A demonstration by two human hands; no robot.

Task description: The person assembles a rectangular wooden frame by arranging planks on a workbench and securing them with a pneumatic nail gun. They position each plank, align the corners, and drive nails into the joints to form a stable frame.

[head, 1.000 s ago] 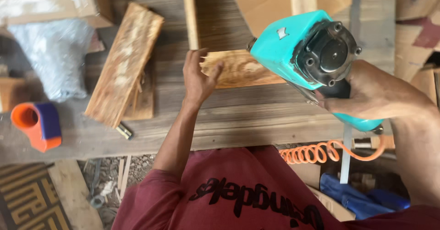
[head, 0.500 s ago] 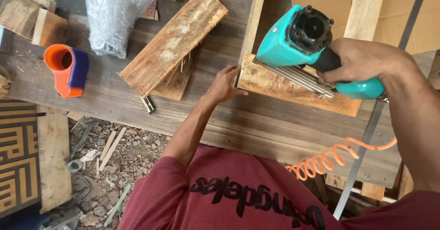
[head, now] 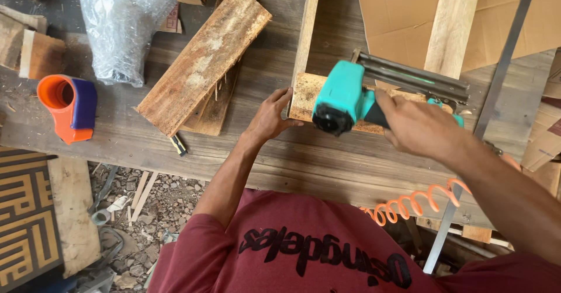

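Right hand point(head: 421, 126) wrapped tight round the dark handle of the teal nail gun point(head: 345, 97); the tool lies across the small wooden block point(head: 304, 97), dark nose toward the camera, long metal magazine point(head: 412, 77) running away from the block's far edge; left hand point(head: 272, 118) pressed flat-fingered against the block's left end, fingertips on the wood, palm on the workbench point(head: 327, 164), not closed round anything; whether the nose actually touches the block is hard to say from here.

The block sits tight against an upright wooden slat point(head: 307, 30) at its far left corner; on the near side of the block, a broad bare strip of bench plank up to the bench edge; to the left of the block, a gap, then a stack of rough boards point(head: 201, 59) lying diagonal; further left of the block, an orange and purple tape dispenser point(head: 67, 106) and a bubble-wrap bag point(head: 120, 27); the orange coiled air hose point(head: 409, 202) hangs off the bench edge to the near right of the block.

Against half a second back: the gun has tipped over and dropped lower across the block, the right hand now on top of it; the left hand holds the same end.
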